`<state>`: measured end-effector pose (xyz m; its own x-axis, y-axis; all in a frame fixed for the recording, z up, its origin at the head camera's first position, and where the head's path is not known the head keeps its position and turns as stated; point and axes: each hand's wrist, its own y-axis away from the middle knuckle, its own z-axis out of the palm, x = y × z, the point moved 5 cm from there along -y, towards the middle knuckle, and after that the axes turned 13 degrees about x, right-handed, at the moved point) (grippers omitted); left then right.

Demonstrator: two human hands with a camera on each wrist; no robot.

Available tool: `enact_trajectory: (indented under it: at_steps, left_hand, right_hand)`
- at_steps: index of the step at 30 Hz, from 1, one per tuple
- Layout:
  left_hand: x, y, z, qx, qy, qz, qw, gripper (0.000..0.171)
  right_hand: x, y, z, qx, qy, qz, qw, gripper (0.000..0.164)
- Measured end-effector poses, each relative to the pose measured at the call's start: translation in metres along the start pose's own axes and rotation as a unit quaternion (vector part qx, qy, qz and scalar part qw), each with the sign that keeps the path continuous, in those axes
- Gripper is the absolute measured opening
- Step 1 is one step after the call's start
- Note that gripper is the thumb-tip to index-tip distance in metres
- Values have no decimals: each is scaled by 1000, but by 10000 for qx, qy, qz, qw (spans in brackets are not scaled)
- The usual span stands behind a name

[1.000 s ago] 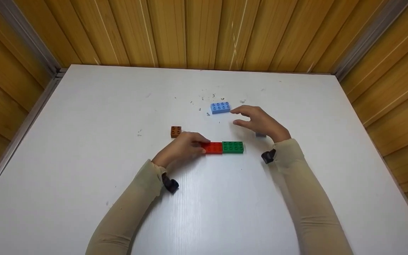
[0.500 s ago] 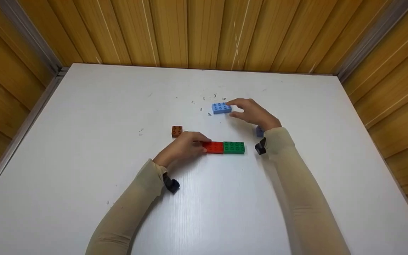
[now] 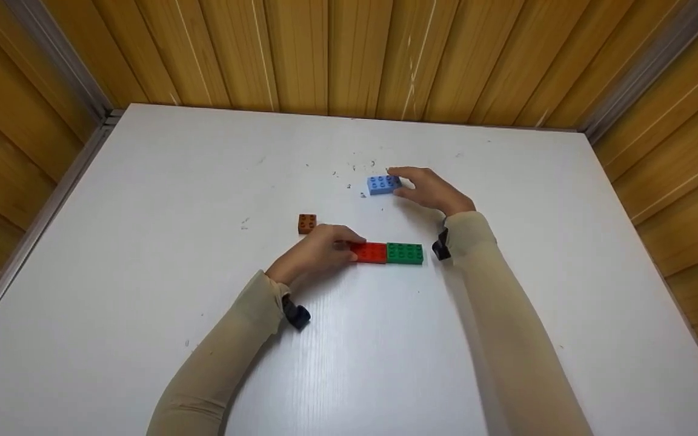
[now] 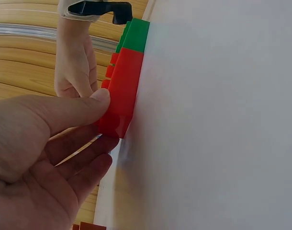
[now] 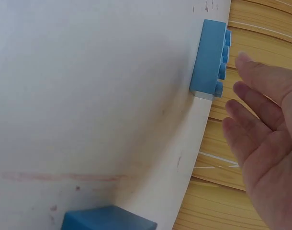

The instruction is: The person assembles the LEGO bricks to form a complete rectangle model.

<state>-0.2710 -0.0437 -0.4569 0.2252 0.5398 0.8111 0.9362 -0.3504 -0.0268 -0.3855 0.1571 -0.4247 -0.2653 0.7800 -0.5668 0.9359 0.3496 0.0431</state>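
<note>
A red building brick (image 3: 371, 253) lies end to end with a green brick (image 3: 405, 253) on the white table. My left hand (image 3: 322, 251) pinches the red brick's left end; in the left wrist view the thumb (image 4: 100, 98) lies on its studded side. Farther back is a light blue brick (image 3: 380, 184) with studs up. Around its right end stands my right hand (image 3: 431, 188), fingers behind and thumb in front. The right wrist view shows a gap between the thumb (image 5: 251, 67) and the blue brick (image 5: 208, 60), the fingers loosely extended.
A small brown brick (image 3: 307, 223) sits just behind the left hand. Another blue brick (image 5: 107, 219) shows at the bottom of the right wrist view; the right arm hides it in the head view. Dark specks mark the white table (image 3: 203, 181); wood-patterned walls (image 3: 294, 54) border it.
The right hand has moved left and slightly back, from beside the light blue brick to around its right end. The left hand stays on the red brick. The head view has shifted slightly.
</note>
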Motion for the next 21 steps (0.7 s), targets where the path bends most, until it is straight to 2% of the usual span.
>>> enact_trajectory:
  at_steps: [11,21]
  left_hand:
    - [-1,0,2,-50,107,-35,9999,34]
    - [-1,-2,2,-41,24,-7,10000,34]
  right_hand:
    - [5,-2,4,-86,36,116,9999,52]
    - [5,-4,6,55,39,387,9992,49]
